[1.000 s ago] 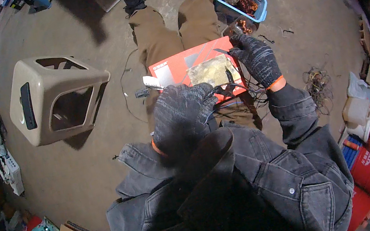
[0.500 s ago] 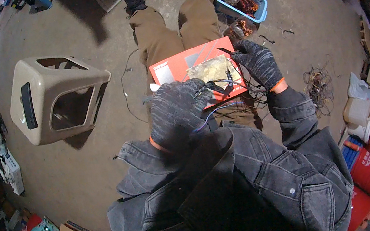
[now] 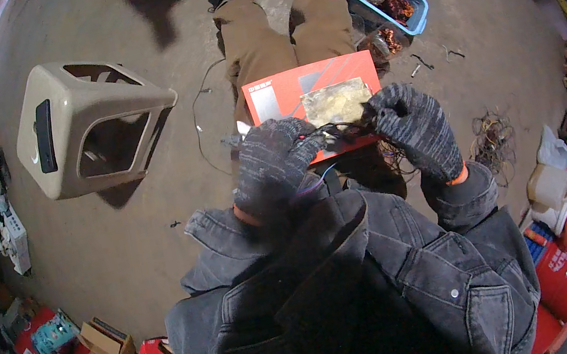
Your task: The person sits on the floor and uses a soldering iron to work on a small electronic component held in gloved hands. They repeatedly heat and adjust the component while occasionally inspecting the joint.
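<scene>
**Black wires held over the red box**

Your left hand [image 3: 275, 152] is clamped on the black wires [image 3: 339, 127], which run across the lower edge of the flat red box [image 3: 348, 68] on your thighs. Your right hand [image 3: 414, 123] is apart from the left, at the far end of the same wires, with fingers curled; you cannot tell from this view what its fingertips grip. A worn yellowish slab [image 3: 339, 103] lies on the box, just above the wires.

The step in hand appears to be working the wires between both hands. The next move calls for a firm left hold and careful control at the right fingertips. Keep the loose wires [image 3: 394, 157] below your right hand from snagging. The blue bin [image 3: 419, 20] stands on the floor beyond your right hand.
</scene>
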`<state>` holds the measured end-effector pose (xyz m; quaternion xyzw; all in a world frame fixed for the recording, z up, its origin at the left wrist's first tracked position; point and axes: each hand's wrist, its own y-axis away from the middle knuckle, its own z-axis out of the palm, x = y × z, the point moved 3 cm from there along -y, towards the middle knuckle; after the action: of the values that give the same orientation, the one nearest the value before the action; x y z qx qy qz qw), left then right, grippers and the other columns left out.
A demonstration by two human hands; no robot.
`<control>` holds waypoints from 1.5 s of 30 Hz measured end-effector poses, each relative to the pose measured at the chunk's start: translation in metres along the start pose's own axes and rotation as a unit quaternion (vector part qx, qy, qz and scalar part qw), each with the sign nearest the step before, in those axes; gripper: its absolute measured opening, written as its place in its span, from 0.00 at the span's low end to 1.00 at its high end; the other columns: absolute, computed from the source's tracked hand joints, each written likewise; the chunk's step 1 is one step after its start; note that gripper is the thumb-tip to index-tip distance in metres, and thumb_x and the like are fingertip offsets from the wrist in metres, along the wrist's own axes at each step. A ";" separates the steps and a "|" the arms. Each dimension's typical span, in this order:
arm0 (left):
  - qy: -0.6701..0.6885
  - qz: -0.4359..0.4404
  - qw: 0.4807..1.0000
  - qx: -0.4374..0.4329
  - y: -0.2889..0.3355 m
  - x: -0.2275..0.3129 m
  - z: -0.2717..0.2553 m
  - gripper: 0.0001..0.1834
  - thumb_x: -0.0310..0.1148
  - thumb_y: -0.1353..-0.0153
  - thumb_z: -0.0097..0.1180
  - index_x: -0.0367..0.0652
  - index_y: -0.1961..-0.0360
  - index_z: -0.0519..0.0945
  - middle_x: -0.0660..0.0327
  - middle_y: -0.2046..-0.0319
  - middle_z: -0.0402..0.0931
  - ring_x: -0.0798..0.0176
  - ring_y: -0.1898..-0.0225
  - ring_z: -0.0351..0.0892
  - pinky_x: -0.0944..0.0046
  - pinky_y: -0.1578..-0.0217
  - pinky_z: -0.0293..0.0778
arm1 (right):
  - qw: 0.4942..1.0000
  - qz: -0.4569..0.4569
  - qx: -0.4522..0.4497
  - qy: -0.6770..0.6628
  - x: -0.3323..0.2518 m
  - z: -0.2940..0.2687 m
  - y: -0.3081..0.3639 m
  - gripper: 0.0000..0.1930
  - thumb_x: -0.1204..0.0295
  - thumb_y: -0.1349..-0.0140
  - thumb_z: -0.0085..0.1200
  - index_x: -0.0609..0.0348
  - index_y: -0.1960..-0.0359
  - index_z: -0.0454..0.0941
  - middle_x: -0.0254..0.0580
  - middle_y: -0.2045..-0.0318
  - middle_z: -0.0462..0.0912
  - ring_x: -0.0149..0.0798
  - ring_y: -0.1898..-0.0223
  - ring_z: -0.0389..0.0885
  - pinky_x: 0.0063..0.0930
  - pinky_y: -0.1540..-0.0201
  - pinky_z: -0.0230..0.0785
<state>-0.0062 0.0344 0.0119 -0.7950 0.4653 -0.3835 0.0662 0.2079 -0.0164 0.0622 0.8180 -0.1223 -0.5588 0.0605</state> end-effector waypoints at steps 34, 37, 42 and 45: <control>-0.076 -0.141 0.987 -0.023 0.038 -0.020 0.036 0.10 0.33 0.52 0.56 0.46 0.67 0.84 0.60 0.72 0.78 0.54 0.66 0.77 0.50 0.64 0.69 | 0.917 -0.275 -0.016 0.288 0.063 0.063 -0.008 0.15 0.74 0.47 0.57 0.50 0.57 0.84 0.43 0.66 0.76 0.47 0.64 0.73 0.39 0.59 0.67; -0.063 -0.136 0.989 -0.019 0.042 -0.018 0.035 0.12 0.34 0.51 0.56 0.48 0.64 0.84 0.60 0.71 0.78 0.54 0.65 0.77 0.51 0.63 0.69 | 0.940 -0.212 -0.043 0.263 0.069 0.062 -0.009 0.15 0.78 0.48 0.60 0.55 0.57 0.82 0.44 0.64 0.80 0.50 0.59 0.76 0.39 0.58 0.69; -0.066 -0.155 0.985 -0.042 0.047 -0.009 0.030 0.16 0.34 0.49 0.55 0.51 0.57 0.84 0.61 0.71 0.79 0.56 0.67 0.76 0.52 0.63 0.68 | 0.903 -0.285 -0.058 0.315 0.062 0.062 -0.005 0.19 0.74 0.49 0.55 0.53 0.53 0.79 0.47 0.59 0.77 0.54 0.57 0.74 0.46 0.52 0.67; -0.073 -0.110 0.991 0.007 0.033 0.004 0.031 0.19 0.38 0.54 0.62 0.48 0.57 0.83 0.61 0.71 0.79 0.57 0.71 0.76 0.53 0.68 0.69 | 0.888 -0.324 -0.018 0.326 0.062 0.064 -0.010 0.18 0.74 0.44 0.49 0.55 0.50 0.77 0.51 0.49 0.76 0.55 0.45 0.72 0.48 0.37 0.59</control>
<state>-0.0073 0.0049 -0.0229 -0.8669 0.3658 -0.3328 0.0631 0.1715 -0.0213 -0.0192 0.9471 0.1865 -0.2510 -0.0726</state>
